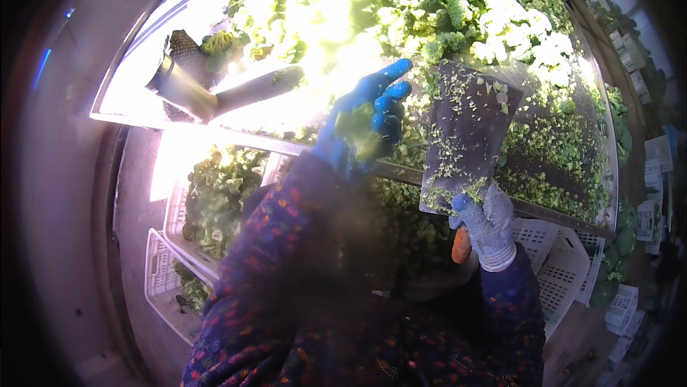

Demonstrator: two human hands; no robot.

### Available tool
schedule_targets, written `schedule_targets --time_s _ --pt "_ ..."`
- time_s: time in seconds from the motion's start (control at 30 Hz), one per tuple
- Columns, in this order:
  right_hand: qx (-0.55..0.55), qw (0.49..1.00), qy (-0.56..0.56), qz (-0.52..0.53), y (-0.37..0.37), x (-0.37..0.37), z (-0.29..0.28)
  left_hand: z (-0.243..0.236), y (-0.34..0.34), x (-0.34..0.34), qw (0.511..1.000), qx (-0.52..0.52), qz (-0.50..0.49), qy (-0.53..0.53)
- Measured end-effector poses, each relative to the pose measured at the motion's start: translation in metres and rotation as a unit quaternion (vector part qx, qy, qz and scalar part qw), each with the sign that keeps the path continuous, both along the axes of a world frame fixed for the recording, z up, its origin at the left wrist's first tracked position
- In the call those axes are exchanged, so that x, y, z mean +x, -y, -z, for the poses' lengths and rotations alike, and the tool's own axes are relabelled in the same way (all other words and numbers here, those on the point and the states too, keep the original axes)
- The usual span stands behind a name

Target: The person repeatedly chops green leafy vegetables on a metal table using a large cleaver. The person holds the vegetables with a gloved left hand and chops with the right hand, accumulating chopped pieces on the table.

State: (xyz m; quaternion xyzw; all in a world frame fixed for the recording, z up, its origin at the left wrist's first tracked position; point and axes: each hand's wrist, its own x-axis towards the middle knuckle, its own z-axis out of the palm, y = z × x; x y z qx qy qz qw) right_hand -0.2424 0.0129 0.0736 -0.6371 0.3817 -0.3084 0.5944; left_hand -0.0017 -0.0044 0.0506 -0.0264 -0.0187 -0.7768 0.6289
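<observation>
Head view | step: apparently trimming broccoli [447, 11], heaped on the bench [286, 147], far side | right hand [490, 226]: grasping the broad cleaver [469, 129], crumb-strewn | left hand [365, 126]: index extended, others curled — cannot tell if anything is held | next: calls for steadying a piece, fingertips clear

1 cleaver [469, 133] — broad dark crumb-flecked blade, orange handle [461, 245] at the near end — slants over the table's edge [286, 146]; green broccoli florets [458, 11] lie heaped beyond.
</observation>
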Motion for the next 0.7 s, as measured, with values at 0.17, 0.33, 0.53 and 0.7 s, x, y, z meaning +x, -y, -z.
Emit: schedule_targets --time_s 0.17,0.33,0.53,0.7 --pt "0.01 0.999 0.037 0.028 0.001 0.001 0.001 -0.016 -0.006 0.002 0.982 -0.036 -0.013 0.187" --pt "0.038 0.998 0.038 0.043 0.008 -0.001 0.001 -0.029 -0.02 0.002 0.931 -0.08 -0.058 0.353" --pt "0.087 0.99 0.069 0.087 0.011 -0.005 -0.001 -0.047 -0.125 0.083 0.691 0.077 -0.2 0.69" --pt "0.098 0.989 0.076 0.085 0.013 -0.004 -0.001 -0.035 -0.169 0.161 0.077 0.149 -0.038 0.985"
